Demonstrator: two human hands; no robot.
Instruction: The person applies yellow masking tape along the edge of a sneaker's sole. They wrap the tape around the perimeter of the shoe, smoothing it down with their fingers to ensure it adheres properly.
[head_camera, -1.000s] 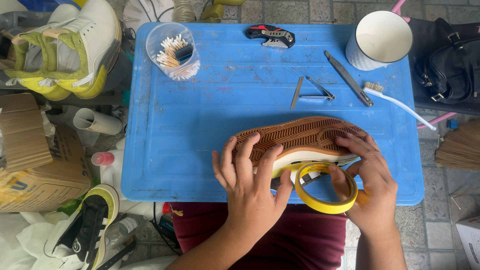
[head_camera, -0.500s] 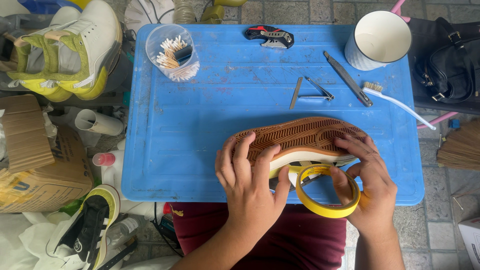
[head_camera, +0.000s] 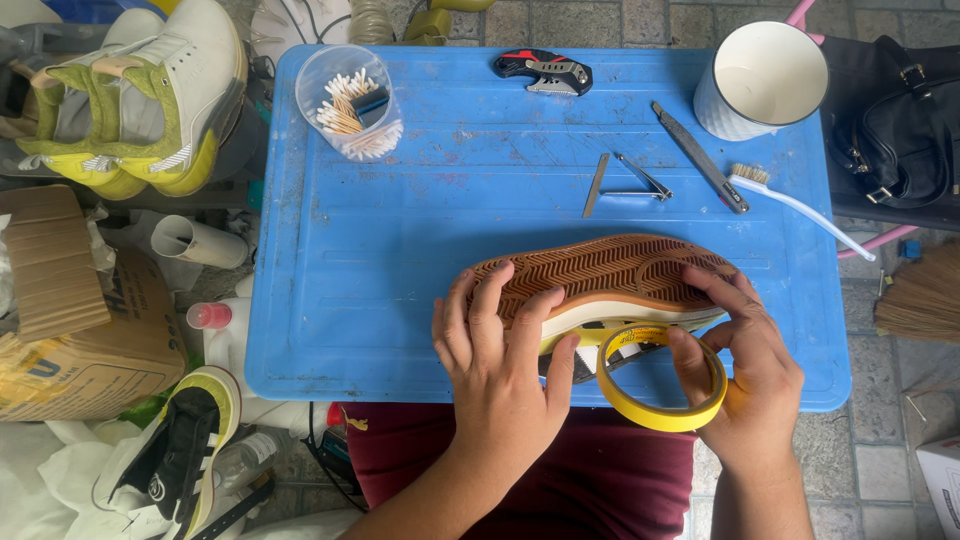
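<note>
Bright, even daylight, soft shadows, sharp focus, no glare.

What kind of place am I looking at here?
Probably a small shoe-cleaning or repair spot. A gum-soled sneaker lies sole-up on a blue plastic table beside a white toothbrush and a clear cup of cotton swabs, with more sneakers around.

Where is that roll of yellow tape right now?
The yellow tape roll is at the blue table's near edge, in the right hand, pressed against the sneaker that the left hand steadies.
</note>
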